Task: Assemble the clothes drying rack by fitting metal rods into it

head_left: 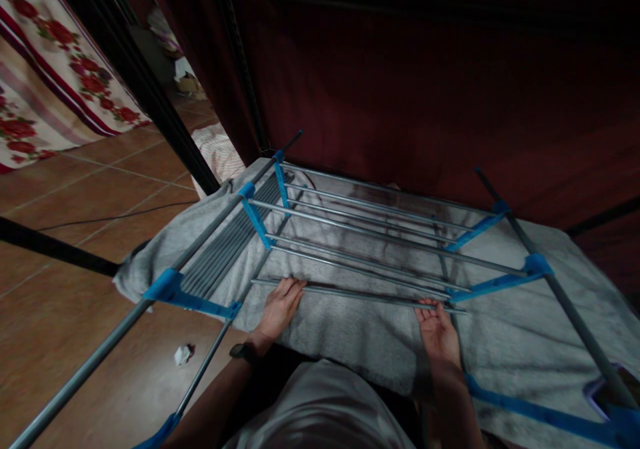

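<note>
A thin grey metal rod [360,295] lies crosswise in front of me, held near both ends. My left hand [283,305] is closed over it toward its left end, palm down. Near its right end my right hand [437,329] grips it from below, fingers curled and palm turned up. Around the rod stands a rack frame of grey tubes with blue plastic brackets [257,219]. Several crossbars [380,229] span the frame beyond my hands. On the left, a row of loose-looking grey rods [235,242] lies side by side on the grey blanket [340,339].
A phone-like object with a purple edge [600,395] lies at the right under a frame tube. A crumpled white scrap [183,353] is on the tiled floor [90,195]. Black metal posts [165,122] and a dark red curtain [400,95] bound the blanket.
</note>
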The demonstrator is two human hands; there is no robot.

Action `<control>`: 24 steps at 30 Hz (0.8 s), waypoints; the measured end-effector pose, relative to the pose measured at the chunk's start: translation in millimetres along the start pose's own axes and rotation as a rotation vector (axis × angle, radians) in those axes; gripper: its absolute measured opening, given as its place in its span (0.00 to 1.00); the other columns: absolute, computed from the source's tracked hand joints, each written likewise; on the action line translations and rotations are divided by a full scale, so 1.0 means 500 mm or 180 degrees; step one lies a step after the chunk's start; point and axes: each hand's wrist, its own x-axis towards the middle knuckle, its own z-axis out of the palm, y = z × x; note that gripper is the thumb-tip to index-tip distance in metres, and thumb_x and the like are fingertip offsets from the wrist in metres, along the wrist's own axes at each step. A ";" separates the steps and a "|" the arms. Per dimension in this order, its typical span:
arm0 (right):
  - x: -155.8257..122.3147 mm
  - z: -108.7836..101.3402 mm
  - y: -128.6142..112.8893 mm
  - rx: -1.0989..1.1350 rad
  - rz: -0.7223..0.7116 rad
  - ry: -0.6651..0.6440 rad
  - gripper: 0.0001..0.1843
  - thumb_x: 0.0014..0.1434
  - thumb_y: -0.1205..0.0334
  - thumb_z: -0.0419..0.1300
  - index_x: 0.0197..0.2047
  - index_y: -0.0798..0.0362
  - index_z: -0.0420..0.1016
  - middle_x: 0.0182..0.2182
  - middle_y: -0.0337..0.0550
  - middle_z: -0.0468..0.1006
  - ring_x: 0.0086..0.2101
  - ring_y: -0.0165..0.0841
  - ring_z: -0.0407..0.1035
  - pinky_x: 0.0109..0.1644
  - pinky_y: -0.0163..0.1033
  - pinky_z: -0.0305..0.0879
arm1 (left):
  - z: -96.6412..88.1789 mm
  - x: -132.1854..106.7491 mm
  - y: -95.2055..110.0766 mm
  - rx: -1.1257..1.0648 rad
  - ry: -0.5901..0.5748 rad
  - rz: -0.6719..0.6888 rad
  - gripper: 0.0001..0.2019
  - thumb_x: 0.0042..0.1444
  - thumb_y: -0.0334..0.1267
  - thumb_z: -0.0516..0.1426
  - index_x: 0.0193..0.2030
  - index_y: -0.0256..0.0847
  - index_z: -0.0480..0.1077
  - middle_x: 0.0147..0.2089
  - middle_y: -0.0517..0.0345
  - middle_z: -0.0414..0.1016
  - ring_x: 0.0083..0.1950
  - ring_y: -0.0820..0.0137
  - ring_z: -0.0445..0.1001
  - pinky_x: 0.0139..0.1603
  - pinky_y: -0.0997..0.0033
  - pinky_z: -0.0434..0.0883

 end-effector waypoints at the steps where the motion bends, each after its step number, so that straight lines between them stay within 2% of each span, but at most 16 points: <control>1: -0.001 0.001 -0.001 0.0029 0.0003 -0.0001 0.11 0.54 0.56 0.75 0.38 0.47 0.80 0.38 0.34 0.84 0.42 0.29 0.79 0.52 0.38 0.79 | -0.001 0.000 0.000 0.0009 -0.0003 0.0002 0.15 0.76 0.41 0.50 0.59 0.44 0.75 0.52 0.51 0.79 0.53 0.62 0.77 0.56 0.60 0.78; 8: -0.007 0.007 -0.006 0.0120 0.0031 -0.0021 0.09 0.54 0.60 0.72 0.39 0.47 0.81 0.40 0.36 0.84 0.44 0.30 0.79 0.54 0.39 0.79 | 0.000 0.003 0.004 0.0056 0.0124 0.0009 0.15 0.76 0.41 0.50 0.57 0.43 0.76 0.53 0.50 0.79 0.55 0.62 0.77 0.57 0.61 0.77; 12: -0.010 0.011 -0.003 -0.0002 -0.0048 -0.0047 0.11 0.54 0.58 0.74 0.40 0.47 0.81 0.40 0.35 0.84 0.44 0.29 0.79 0.55 0.38 0.79 | 0.002 0.003 0.002 -0.0006 0.0084 -0.0038 0.15 0.75 0.40 0.50 0.59 0.43 0.75 0.54 0.50 0.79 0.56 0.62 0.77 0.59 0.59 0.77; 18: -0.009 0.010 0.001 -0.0044 -0.0057 -0.0024 0.13 0.54 0.55 0.76 0.41 0.47 0.80 0.40 0.33 0.84 0.43 0.27 0.79 0.54 0.36 0.78 | 0.002 -0.001 0.000 0.0011 -0.0026 -0.0126 0.15 0.75 0.40 0.49 0.59 0.44 0.75 0.51 0.51 0.79 0.54 0.62 0.77 0.54 0.60 0.77; 24: -0.008 0.007 -0.002 0.0046 -0.0002 -0.0116 0.12 0.54 0.57 0.74 0.41 0.46 0.81 0.39 0.33 0.84 0.44 0.28 0.78 0.55 0.37 0.78 | -0.008 0.004 0.006 0.0020 -0.0048 -0.0068 0.14 0.75 0.38 0.50 0.56 0.44 0.76 0.48 0.52 0.79 0.52 0.62 0.77 0.52 0.61 0.77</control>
